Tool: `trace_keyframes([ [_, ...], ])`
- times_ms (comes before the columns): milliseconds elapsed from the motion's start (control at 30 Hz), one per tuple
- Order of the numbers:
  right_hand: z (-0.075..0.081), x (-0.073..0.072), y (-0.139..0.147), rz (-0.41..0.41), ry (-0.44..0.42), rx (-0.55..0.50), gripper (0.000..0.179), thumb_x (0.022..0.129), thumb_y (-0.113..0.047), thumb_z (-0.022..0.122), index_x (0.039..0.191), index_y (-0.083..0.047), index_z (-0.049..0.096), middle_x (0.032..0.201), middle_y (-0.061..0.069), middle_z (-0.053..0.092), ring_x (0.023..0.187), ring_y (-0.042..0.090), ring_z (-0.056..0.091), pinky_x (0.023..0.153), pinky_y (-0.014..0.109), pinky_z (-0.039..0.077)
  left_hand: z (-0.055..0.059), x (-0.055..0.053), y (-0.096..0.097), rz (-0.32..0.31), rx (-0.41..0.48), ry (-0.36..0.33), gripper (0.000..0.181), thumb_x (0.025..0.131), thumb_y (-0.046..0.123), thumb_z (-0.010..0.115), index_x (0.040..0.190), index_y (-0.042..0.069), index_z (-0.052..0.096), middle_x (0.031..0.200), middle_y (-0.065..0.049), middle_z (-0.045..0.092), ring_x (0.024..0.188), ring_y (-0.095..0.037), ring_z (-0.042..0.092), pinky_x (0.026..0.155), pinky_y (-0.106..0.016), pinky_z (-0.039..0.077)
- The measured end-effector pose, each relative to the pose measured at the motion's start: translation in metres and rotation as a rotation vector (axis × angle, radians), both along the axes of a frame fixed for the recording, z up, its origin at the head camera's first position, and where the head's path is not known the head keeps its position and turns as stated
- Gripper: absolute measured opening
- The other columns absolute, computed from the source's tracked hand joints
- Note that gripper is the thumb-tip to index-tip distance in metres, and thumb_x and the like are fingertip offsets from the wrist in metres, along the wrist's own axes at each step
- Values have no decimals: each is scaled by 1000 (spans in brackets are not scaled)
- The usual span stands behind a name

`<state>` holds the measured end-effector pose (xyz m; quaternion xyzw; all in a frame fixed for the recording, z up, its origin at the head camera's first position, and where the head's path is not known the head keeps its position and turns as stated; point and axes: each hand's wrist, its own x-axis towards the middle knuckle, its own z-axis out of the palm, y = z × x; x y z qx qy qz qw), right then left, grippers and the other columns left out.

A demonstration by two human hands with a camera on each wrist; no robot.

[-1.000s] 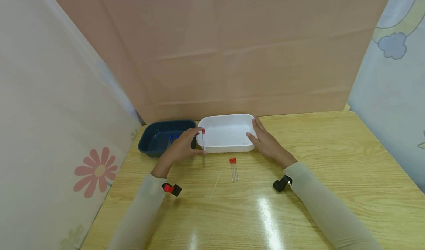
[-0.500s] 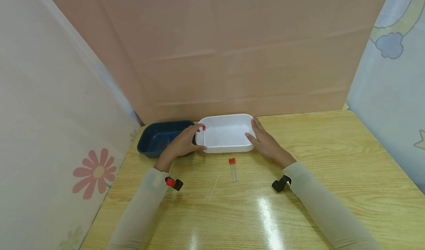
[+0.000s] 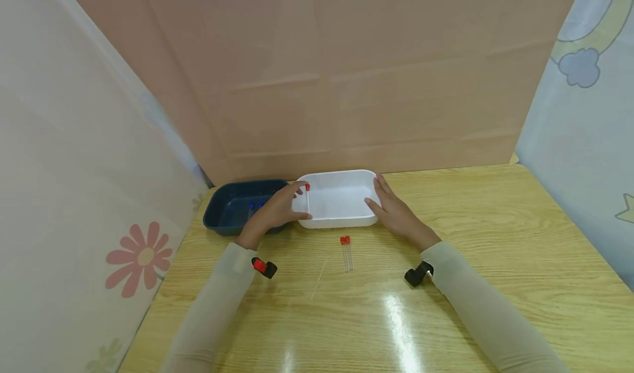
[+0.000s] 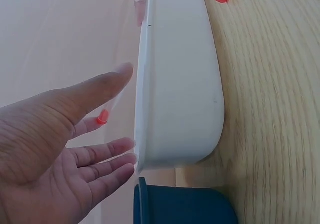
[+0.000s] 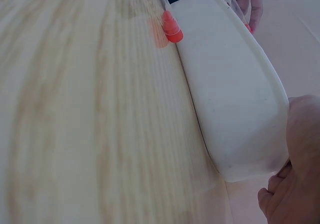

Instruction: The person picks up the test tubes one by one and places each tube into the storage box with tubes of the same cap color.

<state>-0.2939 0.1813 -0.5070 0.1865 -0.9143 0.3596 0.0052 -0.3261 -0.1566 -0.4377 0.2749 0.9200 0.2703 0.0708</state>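
Note:
My left hand (image 3: 277,207) pinches a clear test tube (image 3: 307,199) with a red cap between thumb and index finger. It holds the tube upright over the left end of a white plastic basin (image 3: 339,223). In the left wrist view the red cap (image 4: 102,117) is at the index fingertip, and the other fingers reach the basin's rim. My right hand (image 3: 398,212) grips the basin's right end, thumb over the front corner and fingers round the far side. Two more red-capped test tubes (image 3: 348,257) lie side by side on the table in front of the basin.
A dark blue basin (image 3: 223,231) stands at the left, close beside the white one, with blue-capped tubes (image 3: 252,206) inside, partly behind the left hand. A brown sheet (image 3: 322,87) rises behind the wooden table (image 3: 470,224). Patterned cloth hangs at both sides.
My left hand has moved slightly right and away from me, carrying the test tube from the white basin's left rim to over its inside. The right hand has stayed on the basin.

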Motion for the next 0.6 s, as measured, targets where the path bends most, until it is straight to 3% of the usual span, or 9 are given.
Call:
trace_keyframes([
  [333,-2,-2,-1,-6,-10,2,82,107,-58,31,161,-6,-1,167,-6,-18,155,20,-7,123,53,12,-7,-13,7,-19,37,-8,89,83,23,87,154,5,38,144,-19,52,132,-41,48,106,-54,44],
  [600,-1,0,-2,-16,-17,8,82,107,-58,31,162,-7,-1,167,-6,-19,155,21,-7,123,53,12,-15,-16,15,-52,30,9,88,81,21,88,152,2,39,148,-18,48,133,-41,48,110,-51,41],
])
